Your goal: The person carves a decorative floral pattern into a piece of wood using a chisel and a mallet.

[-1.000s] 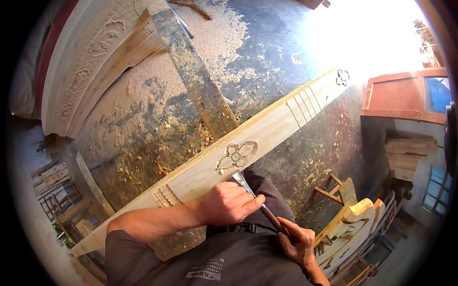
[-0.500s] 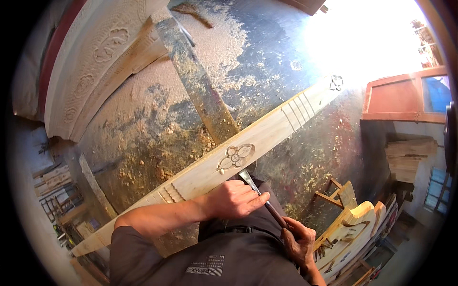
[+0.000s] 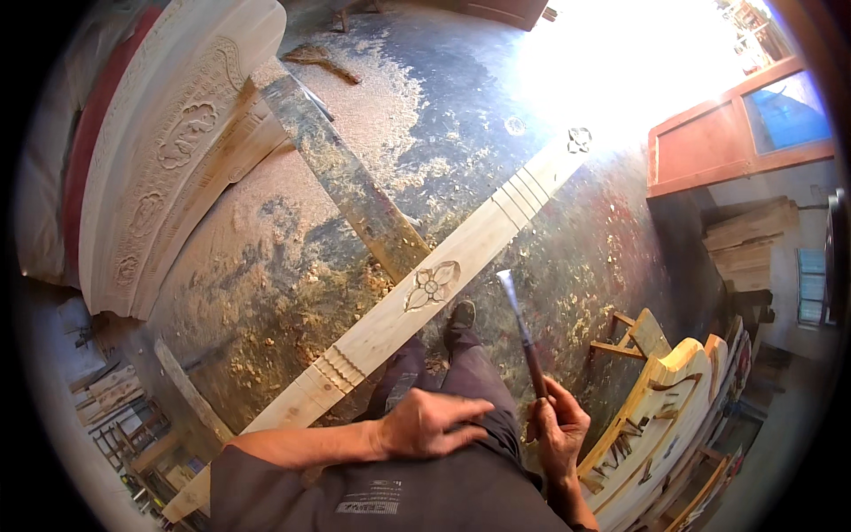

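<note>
My right hand is closed on the wooden handle of a chisel, whose bright flat blade points up, clear of the carved wood. My left hand is off the chisel, low over my lap with fingers loosely stretched out and somewhat blurred. A long pale plank crosses diagonally before me, bearing a carved four-petal flower, grooved lines, a wavy band and a second flower at the far end.
A chip-strewn board meets the plank from behind. A large carved panel stands at left. At right are a red door, a small wooden stool, a pale bench with hand tools, and leaning boards.
My left hand has let go of the chisel shaft and dropped lower. My right hand has lifted the blade away from the flower, to the right. The view has shifted, showing my shoe.
</note>
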The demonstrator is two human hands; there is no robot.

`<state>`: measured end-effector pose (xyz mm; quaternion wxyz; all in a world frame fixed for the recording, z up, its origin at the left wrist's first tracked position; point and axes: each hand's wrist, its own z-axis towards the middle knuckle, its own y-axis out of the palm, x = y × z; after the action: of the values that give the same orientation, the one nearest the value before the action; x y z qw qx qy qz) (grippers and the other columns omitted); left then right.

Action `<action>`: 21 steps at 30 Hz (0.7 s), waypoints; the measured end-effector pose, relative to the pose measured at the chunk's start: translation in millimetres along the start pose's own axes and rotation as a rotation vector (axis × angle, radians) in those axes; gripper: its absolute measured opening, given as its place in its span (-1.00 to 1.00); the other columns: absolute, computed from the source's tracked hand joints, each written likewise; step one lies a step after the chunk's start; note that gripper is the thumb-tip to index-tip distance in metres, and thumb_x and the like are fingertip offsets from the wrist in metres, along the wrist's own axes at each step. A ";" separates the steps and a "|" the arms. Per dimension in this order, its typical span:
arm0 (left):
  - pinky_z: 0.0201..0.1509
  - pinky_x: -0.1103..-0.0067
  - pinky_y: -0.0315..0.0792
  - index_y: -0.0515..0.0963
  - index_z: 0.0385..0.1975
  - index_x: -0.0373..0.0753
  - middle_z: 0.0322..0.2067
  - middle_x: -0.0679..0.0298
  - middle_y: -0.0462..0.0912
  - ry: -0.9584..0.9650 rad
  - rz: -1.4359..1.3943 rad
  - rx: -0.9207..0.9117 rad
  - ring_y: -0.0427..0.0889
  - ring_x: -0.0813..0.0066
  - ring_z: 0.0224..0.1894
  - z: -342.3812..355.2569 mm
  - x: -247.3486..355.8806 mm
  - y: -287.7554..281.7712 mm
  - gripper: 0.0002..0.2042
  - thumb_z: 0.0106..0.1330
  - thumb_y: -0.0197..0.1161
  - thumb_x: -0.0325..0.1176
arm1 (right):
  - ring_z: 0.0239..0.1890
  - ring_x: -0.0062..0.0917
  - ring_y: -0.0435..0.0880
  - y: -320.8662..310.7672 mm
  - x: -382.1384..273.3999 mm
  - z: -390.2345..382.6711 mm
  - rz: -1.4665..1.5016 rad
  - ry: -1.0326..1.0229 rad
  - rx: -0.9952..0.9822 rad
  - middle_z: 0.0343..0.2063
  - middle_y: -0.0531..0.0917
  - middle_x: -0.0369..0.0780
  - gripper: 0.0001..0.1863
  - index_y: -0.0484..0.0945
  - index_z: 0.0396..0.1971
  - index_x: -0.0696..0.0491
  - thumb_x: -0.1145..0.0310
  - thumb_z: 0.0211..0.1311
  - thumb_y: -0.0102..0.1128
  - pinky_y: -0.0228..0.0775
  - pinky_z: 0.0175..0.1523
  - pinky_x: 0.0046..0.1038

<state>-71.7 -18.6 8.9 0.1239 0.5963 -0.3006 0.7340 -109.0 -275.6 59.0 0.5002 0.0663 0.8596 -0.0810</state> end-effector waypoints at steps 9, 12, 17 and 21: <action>-0.46 0.52 0.37 0.65 0.35 -0.27 -0.49 0.41 0.54 0.335 0.814 0.105 0.55 0.54 -0.51 35.0 -28.8 -30.4 -0.45 0.36 0.51 -0.31 | -0.21 -0.71 0.78 23.2 14.4 -41.5 -0.320 -0.038 -0.135 -0.19 0.87 -0.16 -0.52 0.66 0.35 0.24 0.61 0.46 0.38 0.61 -0.09 -0.59; -0.42 0.48 0.45 0.70 0.13 -0.21 -0.46 0.39 0.61 0.311 0.839 0.165 0.65 0.48 -0.45 26.6 -39.1 -29.0 -0.61 0.40 0.54 -0.18 | -0.18 -0.45 0.92 21.0 -2.2 -33.1 -0.536 -0.358 -0.284 -0.09 0.87 -0.03 -0.39 0.71 0.31 0.18 0.59 0.18 0.53 0.73 -0.04 -0.43; -0.30 0.39 0.56 0.66 0.02 -0.15 -0.38 0.33 0.63 0.334 0.750 0.214 0.68 0.36 -0.38 29.5 -40.5 -36.6 -0.70 0.44 0.49 -0.17 | -0.11 -0.42 0.91 33.7 -28.8 -15.7 -0.994 -1.196 -0.347 -0.10 0.85 -0.17 -0.62 0.84 0.10 0.02 0.34 0.30 0.44 0.74 -0.03 -0.41; -0.40 0.36 0.54 0.59 -0.16 -0.12 -0.48 0.32 0.52 0.294 0.766 0.213 0.66 0.31 -0.48 33.9 -33.0 -41.6 -0.59 0.31 0.58 0.03 | 0.12 -0.28 0.86 52.2 -26.1 -12.9 -0.894 -1.441 -0.300 -0.06 0.87 -0.13 -0.81 0.79 -0.26 0.06 0.24 0.41 0.47 0.77 0.23 -0.21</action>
<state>-13.5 0.1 -6.5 -0.1783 0.3399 -0.4022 0.8312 -97.0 -222.7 84.2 0.8484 -0.4128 0.2793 -0.1782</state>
